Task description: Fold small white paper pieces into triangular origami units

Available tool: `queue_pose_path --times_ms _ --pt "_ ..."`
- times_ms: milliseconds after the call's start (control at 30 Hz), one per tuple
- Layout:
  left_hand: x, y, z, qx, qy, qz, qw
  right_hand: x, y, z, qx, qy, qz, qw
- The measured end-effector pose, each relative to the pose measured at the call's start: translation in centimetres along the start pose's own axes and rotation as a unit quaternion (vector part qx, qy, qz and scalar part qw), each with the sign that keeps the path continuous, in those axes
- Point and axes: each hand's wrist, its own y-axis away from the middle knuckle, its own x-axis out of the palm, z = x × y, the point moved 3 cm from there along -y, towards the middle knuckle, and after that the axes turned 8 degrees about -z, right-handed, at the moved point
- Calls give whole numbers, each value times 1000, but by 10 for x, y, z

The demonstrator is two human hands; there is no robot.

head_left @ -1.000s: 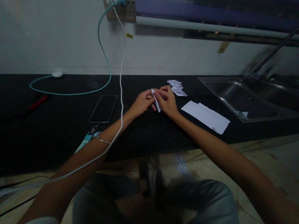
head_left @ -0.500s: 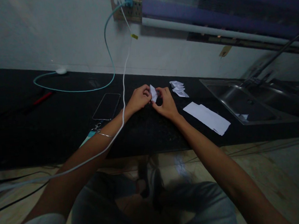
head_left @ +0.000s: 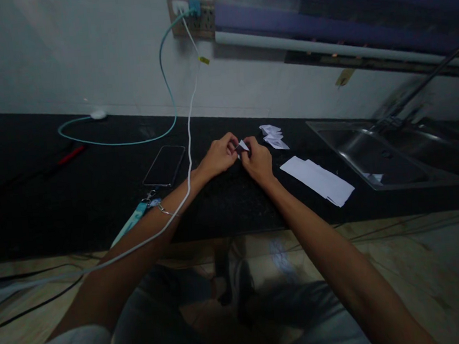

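Between my two hands is a small piece of folded white paper (head_left: 242,146), its pointed tip showing above the fingers. My left hand (head_left: 220,154) pinches it from the left, fingers curled. From the right, my right hand (head_left: 258,159) grips it with thumb and bent fingers. Most of the folded paper is covered by the fingers. Just right of my right hand lie several folded white paper pieces (head_left: 273,137) in a small cluster. Nearer the counter's front, a stack of white paper strips (head_left: 317,180) lies flat.
On the black counter (head_left: 225,210) left of my hands lies a phone (head_left: 164,166) with a teal lanyard (head_left: 131,223). A white cable (head_left: 189,138) crosses over my left forearm. Further left is a red pen-like object (head_left: 71,155). A metal sink (head_left: 366,152) is at the right.
The folded paper has turned and now shows less between my hands. My right hand's fingers have closed in around it. The view has shifted slightly.
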Motion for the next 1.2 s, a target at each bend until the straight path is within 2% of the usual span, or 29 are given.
queue_pose_path --times_ms 100,167,233,333,433,633,733,800,867,967,1133,1200 --pt "-2 -1 8 -33 47 -33 998 -3 0 -3 0 -27 -43 999" --pt "-2 -1 14 -67 102 -32 992 -5 1 -5 10 -47 -63 997" --pt "1 -1 19 -111 174 -6 978 -7 2 -7 22 -71 -76 994" --pt "6 1 20 -194 286 60 936 -8 3 -9 29 -117 -85 989" --pt "12 4 17 -249 331 124 902 -6 3 -11 25 -165 -83 983" --pt "16 9 11 -206 364 196 887 0 1 -9 -26 -198 -53 978" --pt "14 11 13 -219 363 216 880 0 0 -8 -30 -213 -57 975" --pt "11 11 14 -224 343 223 885 1 -2 -9 -20 -241 -50 969" --pt "7 11 16 -216 312 229 896 2 -5 -10 0 -279 -18 960" --pt "2 9 17 -191 270 237 913 2 -11 -14 30 -353 70 932" --pt "-9 7 15 -149 222 222 938 -8 -10 -15 92 -454 252 850" --pt "-14 6 14 -138 201 205 948 -11 -8 -15 124 -471 285 825"
